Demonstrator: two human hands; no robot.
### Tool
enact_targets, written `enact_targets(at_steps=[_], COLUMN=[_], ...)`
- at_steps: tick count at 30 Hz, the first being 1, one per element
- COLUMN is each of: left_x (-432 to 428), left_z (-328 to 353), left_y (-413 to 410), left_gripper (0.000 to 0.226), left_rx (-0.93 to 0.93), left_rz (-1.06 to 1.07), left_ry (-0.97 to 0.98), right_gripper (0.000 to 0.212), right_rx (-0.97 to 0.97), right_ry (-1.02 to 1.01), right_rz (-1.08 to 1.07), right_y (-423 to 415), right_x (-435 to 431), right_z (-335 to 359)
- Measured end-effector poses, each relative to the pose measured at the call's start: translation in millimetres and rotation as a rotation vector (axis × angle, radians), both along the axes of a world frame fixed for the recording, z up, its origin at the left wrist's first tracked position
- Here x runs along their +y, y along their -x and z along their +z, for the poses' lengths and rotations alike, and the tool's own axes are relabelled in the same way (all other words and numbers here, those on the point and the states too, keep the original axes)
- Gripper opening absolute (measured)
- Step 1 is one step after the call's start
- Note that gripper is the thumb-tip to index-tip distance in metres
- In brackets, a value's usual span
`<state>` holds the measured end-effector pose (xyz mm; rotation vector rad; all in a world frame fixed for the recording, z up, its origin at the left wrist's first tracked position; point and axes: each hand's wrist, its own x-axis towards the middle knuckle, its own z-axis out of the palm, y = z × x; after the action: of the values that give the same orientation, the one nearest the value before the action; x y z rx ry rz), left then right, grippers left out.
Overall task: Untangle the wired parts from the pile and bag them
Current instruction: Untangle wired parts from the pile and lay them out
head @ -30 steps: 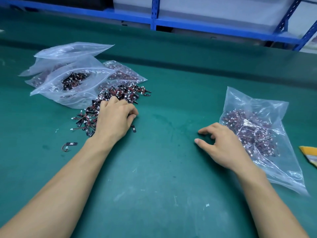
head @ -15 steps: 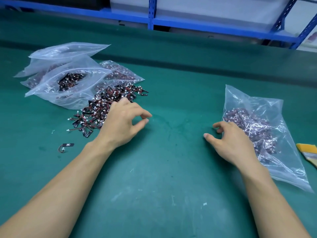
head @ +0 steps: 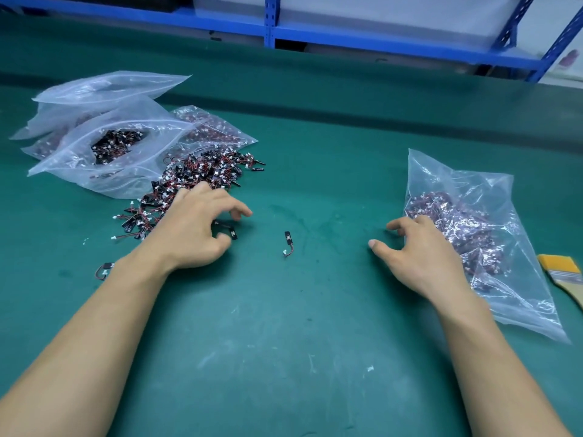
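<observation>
In the head view, one loose wired part (head: 287, 242) lies on the green mat (head: 284, 326) between the hands, long axis near-to-far, wire end nearest. The left hand (head: 195, 228) curls over another part (head: 232, 232), half hidden, beside the pile (head: 202, 175); whether it pinches, I cannot tell. The right hand (head: 419, 250) rests spread by the single right bag (head: 511, 279); perhaps four left bags (head: 104, 171) overlap.

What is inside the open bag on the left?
In the bag, black parts with red wires and white plugs show through its mouth. The cloudy plastic hides the rest.
</observation>
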<state>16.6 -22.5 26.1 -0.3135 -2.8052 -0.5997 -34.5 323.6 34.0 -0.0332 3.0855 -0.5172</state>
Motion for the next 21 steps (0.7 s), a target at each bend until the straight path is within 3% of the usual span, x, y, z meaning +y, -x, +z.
enact_targets(at_steps=[9, 15, 21], left_x=[-9.5, -4.2, 15.7], left_z=[-3.4, -1.5, -0.8], left_y=[3.7, 4.8, 5.3], left_gripper=[0.018, 0.010, 0.009], left_rx=[-0.031, -0.019, 0.045], left_rz=[0.003, -0.012, -0.095], left_ry=[0.067, 0.091, 0.126], right_gripper=[0.042, 0.034, 0.032], right_rx=[0.174, 0.300, 0.221], right_ry=[0.141, 0.273, 0.326], right_rz=[0.047, 0.312, 0.562], right_y=[-5.4, -11.7, -23.0], right_x=[-10.7, -23.3, -40.4], right_z=[2.2, -4.0, -11.4])
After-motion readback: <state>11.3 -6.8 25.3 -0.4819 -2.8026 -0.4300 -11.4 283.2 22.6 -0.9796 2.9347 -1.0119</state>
